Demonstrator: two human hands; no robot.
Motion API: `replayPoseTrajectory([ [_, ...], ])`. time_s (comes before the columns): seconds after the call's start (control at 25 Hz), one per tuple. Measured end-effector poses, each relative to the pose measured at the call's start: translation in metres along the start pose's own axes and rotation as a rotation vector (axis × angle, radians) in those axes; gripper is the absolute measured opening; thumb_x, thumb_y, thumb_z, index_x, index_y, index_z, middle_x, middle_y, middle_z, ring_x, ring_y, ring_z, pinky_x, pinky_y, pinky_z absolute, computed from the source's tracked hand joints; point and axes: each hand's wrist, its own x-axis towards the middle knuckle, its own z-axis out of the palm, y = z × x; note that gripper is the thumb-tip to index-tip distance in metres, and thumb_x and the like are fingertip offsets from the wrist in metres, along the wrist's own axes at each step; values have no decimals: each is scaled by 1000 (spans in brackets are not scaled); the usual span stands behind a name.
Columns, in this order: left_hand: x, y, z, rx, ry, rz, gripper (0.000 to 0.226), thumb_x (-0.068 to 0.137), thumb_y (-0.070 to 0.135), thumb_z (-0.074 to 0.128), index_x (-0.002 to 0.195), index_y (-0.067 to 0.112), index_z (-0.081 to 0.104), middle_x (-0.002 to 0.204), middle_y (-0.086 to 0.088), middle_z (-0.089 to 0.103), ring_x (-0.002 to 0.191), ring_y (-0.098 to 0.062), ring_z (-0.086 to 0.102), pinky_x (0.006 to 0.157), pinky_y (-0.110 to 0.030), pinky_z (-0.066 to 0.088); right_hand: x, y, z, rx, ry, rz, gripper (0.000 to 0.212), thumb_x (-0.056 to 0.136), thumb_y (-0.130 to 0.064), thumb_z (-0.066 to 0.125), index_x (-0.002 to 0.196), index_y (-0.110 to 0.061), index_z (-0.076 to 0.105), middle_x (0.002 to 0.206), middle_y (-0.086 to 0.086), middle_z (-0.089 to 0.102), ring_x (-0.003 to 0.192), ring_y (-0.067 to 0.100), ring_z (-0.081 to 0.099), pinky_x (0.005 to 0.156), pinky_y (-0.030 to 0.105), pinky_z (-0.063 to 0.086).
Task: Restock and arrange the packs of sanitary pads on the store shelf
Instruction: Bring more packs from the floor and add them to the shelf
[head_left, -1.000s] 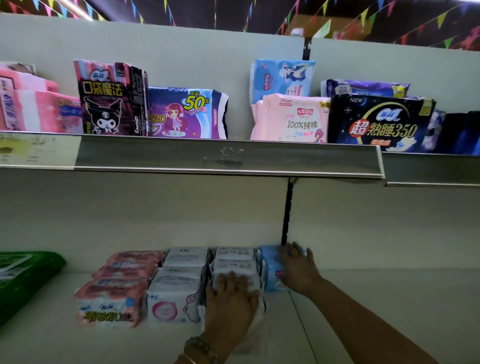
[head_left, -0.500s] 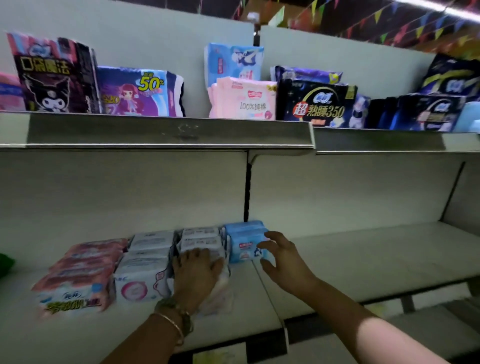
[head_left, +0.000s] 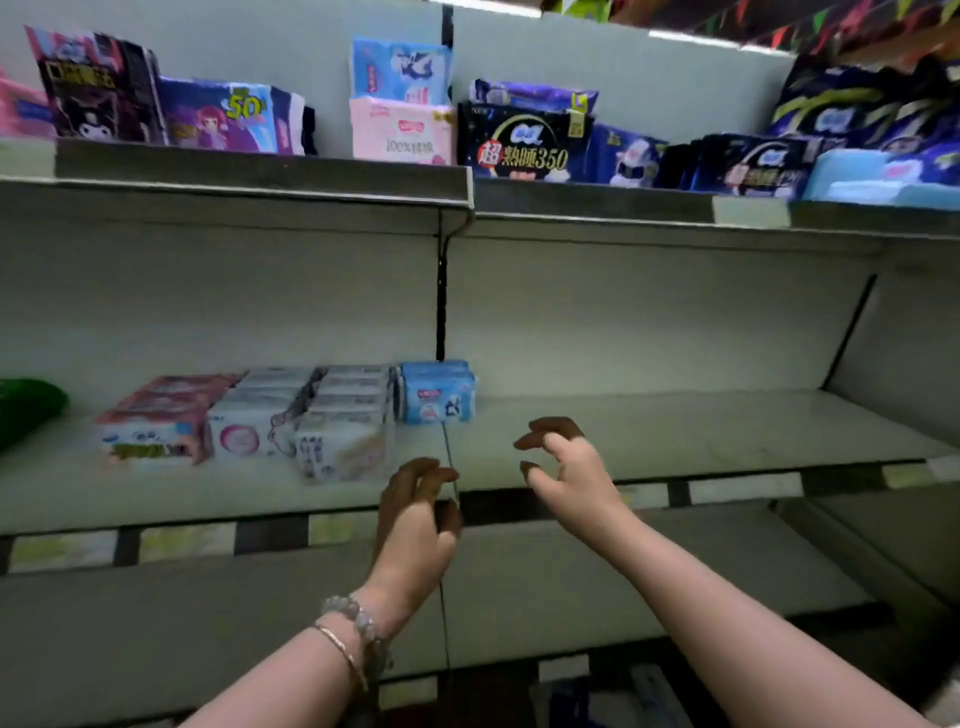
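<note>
Sitting in neat pink, white and blue rows, the packs are untouched as your left hand and right hand are withdrawing, empty, loosely curled

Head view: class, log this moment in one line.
left hand: holds nothing | right hand: holds nothing | blue pack: right end of row

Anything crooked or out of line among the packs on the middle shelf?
Yes. The front white pack in the third row juts forward past the pink packs and white packs beside it, while the blue packs sit back, so the fronts are uneven. Nothing looks spilled or torn.
</note>
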Motion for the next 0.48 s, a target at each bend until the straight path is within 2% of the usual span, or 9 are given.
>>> replayPoseTrajectory([
  [0.16,-79,40,-5,31,-131,-127,33,80,4,62,113,7,61,118,-11,52,114,-24,49,97,-17,28,-52,7,-3,88,-11,-33,17,80,5,61,95,0,69,102,10,53,101,23,57,89,18,39],
  [0.2,-93,45,-10,37,-140,-126,33,80,3,62,113,7,61,118,-10,52,114,-21,48,98,-15,27,-64,5,-1,120,-6,-35,15,80,5,62,93,0,69,100,8,53,99,22,58,88,17,40],
  [0.32,-120,53,-23,37,-125,-119,31,79,2,62,110,7,62,113,-4,52,108,-13,48,96,-12,28,-89,-7,5,196,17,-46,12,81,5,61,88,0,70,101,10,58,98,13,53,86,1,32],
  [0.48,-155,43,-34,26,-144,-184,26,82,3,60,107,9,62,104,7,48,101,-7,48,93,-12,33,-115,-16,27,287,-52,2,11,83,3,60,86,-2,69,99,6,59,96,9,54,85,3,34],
])
